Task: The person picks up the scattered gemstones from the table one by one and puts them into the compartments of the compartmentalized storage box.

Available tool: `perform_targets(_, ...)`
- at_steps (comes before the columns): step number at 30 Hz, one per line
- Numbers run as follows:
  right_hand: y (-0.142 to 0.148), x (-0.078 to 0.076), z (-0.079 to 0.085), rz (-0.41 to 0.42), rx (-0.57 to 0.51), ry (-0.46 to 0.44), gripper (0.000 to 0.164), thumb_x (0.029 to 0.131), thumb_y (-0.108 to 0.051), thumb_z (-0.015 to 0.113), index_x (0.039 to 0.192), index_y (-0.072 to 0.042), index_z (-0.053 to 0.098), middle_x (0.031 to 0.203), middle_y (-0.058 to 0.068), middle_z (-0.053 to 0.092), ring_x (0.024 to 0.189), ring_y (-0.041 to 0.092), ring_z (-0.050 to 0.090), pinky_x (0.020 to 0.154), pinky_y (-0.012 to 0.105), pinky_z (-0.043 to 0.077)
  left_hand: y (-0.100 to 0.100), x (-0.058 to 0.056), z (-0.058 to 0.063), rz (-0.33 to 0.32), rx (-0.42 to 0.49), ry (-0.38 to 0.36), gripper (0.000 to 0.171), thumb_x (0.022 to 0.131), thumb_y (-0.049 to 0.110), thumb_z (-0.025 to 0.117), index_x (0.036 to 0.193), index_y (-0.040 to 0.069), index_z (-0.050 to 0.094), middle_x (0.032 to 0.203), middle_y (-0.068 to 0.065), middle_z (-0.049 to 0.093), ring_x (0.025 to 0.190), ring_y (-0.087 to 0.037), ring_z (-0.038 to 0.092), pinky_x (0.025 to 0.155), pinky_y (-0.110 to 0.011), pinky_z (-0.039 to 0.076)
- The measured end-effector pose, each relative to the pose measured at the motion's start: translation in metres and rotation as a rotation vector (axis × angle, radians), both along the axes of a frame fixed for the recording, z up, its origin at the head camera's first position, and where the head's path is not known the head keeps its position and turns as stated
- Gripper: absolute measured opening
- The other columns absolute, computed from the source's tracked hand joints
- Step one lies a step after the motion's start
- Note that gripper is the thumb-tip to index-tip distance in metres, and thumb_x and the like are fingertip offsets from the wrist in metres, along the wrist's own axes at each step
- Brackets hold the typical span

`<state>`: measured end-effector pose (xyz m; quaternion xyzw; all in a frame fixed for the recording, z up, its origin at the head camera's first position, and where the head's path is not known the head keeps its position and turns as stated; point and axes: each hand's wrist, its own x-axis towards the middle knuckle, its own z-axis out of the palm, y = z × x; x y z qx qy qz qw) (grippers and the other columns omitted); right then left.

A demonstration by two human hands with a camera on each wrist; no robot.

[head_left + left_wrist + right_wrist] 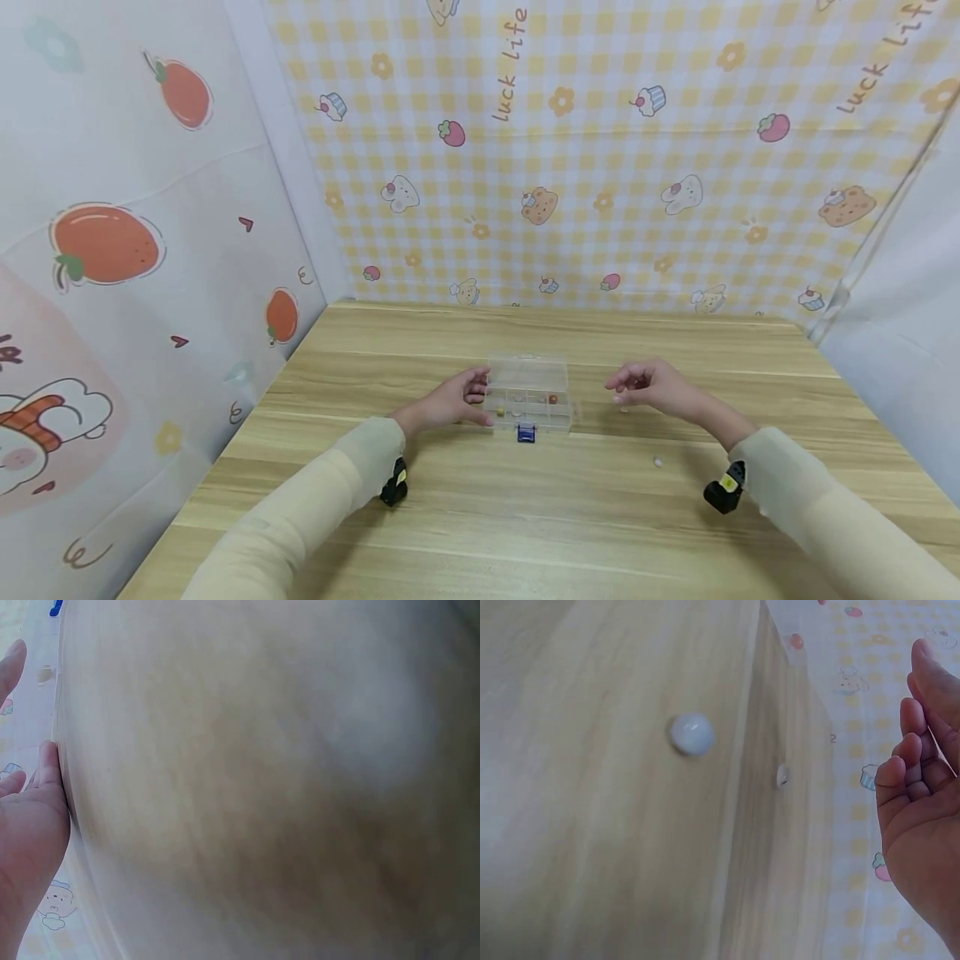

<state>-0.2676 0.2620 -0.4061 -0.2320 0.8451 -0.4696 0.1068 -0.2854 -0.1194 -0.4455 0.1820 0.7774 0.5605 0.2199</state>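
Note:
A clear plastic compartment box (536, 421) lies on the table with its lid tipped back and a blue latch (527, 433) at its front. Small orange, yellow and whitish pieces sit in some compartments. My left hand (450, 402) grips the box's left end, thumb by the front corner and fingers farther back. To the right of the box, my right hand (660, 390) hovers above the table, fingers loosely bent, with nothing visible in them. Beneath it lies a small pale piece (782, 776). A glossy white bead (692, 733) rests closer to me.
The wood-grain table (465, 517) runs back to a yellow checked curtain (585, 233). White fabric with fruit prints (187, 167) hangs on the left. Each wrist wears a small black camera, the left camera (394, 483) and the right camera (724, 490).

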Motion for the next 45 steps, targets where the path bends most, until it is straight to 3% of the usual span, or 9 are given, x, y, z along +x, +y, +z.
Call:
perform_targets(10, 0.025, 0.018, -0.01, 0.006, -0.018, -0.064, 0.031, 0.088, -0.013, 0.073, 0.109, 0.009, 0.065, 0.101, 0.016, 0.066, 0.081, 0.014, 0.058, 0.068, 0.029, 0.054, 0.0, 0.0, 0.0, -0.002, 0.0, -0.004, 0.097, 0.078, 0.003, 0.081, 0.153, 0.003, 0.02, 0.149, -0.016, 0.036, 0.132, -0.031, 0.041, 0.11, -0.037, 0.036)
perform_targets(21, 0.043, 0.032, -0.024, 0.066, -0.029, -0.088, 0.027, 0.086, -0.009, 0.073, 0.107, 0.007, 0.066, 0.101, 0.016, 0.065, 0.081, 0.011, 0.057, 0.065, 0.024, 0.052, -0.001, -0.001, -0.001, -0.016, 0.005, -0.009, 0.098, 0.079, 0.006, 0.081, 0.154, 0.003, 0.017, 0.15, -0.016, 0.035, 0.133, -0.031, 0.039, 0.11, -0.038, 0.035)
perform_targets(27, 0.05, 0.036, -0.03, 0.127, -0.04, -0.109, 0.022, 0.086, -0.004, 0.071, 0.104, 0.007, 0.066, 0.094, 0.008, 0.066, 0.08, 0.011, 0.059, 0.067, 0.024, 0.052, -0.001, -0.002, -0.002, -0.019, -0.001, -0.005, 0.099, 0.078, 0.006, 0.081, 0.154, 0.003, 0.018, 0.15, -0.016, 0.035, 0.132, -0.031, 0.04, 0.11, -0.038, 0.036)
perform_targets(34, 0.057, 0.038, -0.034, 0.189, -0.031, -0.097, 0.023, 0.084, -0.004, 0.073, 0.104, 0.004, 0.067, 0.088, 0.012, 0.064, 0.076, 0.011, 0.056, 0.065, 0.024, 0.051, -0.002, -0.002, -0.002, -0.019, -0.003, -0.01, 0.1, 0.078, 0.007, 0.082, 0.154, 0.004, 0.018, 0.15, -0.013, 0.035, 0.132, -0.029, 0.04, 0.11, -0.037, 0.036)
perform_targets(40, 0.06, 0.037, -0.038, 0.217, -0.019, -0.091, 0.022, 0.083, -0.006, 0.075, 0.102, 0.002, 0.069, 0.086, 0.004, 0.064, 0.074, 0.009, 0.055, 0.063, 0.023, 0.051, -0.001, -0.001, -0.001, -0.02, -0.003, -0.004, 0.1, 0.078, 0.007, 0.082, 0.154, 0.003, 0.017, 0.15, -0.015, 0.034, 0.133, -0.031, 0.039, 0.11, -0.038, 0.036)
perform_targets(45, 0.06, 0.038, -0.037, 0.24, -0.017, -0.102, 0.023, 0.082, -0.007, 0.075, 0.103, 0.001, 0.069, 0.086, 0.008, 0.064, 0.074, 0.009, 0.055, 0.062, 0.023, 0.051, -0.001, -0.001, -0.001, -0.016, -0.01, -0.016, 0.1, 0.079, 0.008, 0.082, 0.155, 0.005, 0.017, 0.151, -0.013, 0.034, 0.133, -0.029, 0.039, 0.11, -0.037, 0.036)
